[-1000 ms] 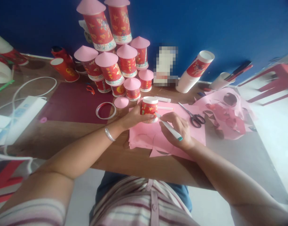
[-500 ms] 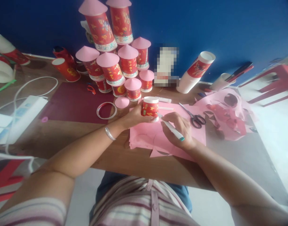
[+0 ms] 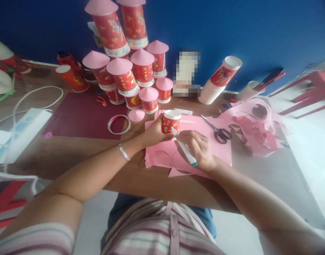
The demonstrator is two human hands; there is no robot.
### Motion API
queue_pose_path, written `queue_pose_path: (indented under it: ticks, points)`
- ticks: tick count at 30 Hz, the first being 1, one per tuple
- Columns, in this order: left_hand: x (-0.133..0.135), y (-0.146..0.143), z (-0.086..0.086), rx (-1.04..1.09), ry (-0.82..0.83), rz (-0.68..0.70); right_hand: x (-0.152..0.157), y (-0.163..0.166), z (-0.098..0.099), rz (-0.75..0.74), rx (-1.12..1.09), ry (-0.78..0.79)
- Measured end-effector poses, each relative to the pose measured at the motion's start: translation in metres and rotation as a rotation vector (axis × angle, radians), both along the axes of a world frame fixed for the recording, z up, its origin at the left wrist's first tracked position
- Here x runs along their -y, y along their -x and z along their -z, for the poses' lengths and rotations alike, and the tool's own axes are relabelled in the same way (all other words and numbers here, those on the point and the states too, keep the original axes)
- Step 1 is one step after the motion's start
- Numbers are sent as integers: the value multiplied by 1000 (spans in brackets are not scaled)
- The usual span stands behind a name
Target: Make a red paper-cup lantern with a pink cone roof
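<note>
A small red paper cup [image 3: 170, 122] with gold patterns and a white rim is gripped by my left hand [image 3: 155, 131], raised over pink paper. In my right hand [image 3: 198, 147] is a white marker [image 3: 184, 147] with a green end, slanting up toward the cup. The marker's tip overlaps the front of the cup; I cannot tell whether it touches. Beneath both hands lie pink paper sheets [image 3: 162, 160] with curved lines or cuts. Black-handled scissors [image 3: 221, 134] rest on the paper, right of my right hand.
Red cups with pink cone tops [image 3: 122, 76] stand stacked at the back. A tape roll [image 3: 119, 124] and a pink cone [image 3: 136, 115] lie left of the paper. Tall stacked cups [image 3: 218, 83], a pen holder [image 3: 249, 92] and pink scraps [image 3: 260, 131] are rightward; a power strip [image 3: 21, 132] is leftward.
My right hand and the marker have shifted left, the tip now in front of the cup rather than at its lower right side. The cup has turned or tilted slightly in my left hand.
</note>
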State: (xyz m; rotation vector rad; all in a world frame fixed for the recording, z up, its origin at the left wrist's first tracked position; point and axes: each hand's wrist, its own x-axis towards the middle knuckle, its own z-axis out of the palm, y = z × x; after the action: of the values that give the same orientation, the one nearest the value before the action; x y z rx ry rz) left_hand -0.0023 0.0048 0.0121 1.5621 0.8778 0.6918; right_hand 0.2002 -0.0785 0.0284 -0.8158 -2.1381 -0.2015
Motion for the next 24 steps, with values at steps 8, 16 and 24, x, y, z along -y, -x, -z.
queue_pose_path:
  ticks: [8,16,24]
  points:
    - [-1,-1,10,86,-43,54,-1,1,3,37,8,-1]
    - [-1,-3,13,96,-53,52,-1,5,-1,57,26,-23]
    - [-3,-3,12,91,-66,25,-1,6,2,50,27,-16]
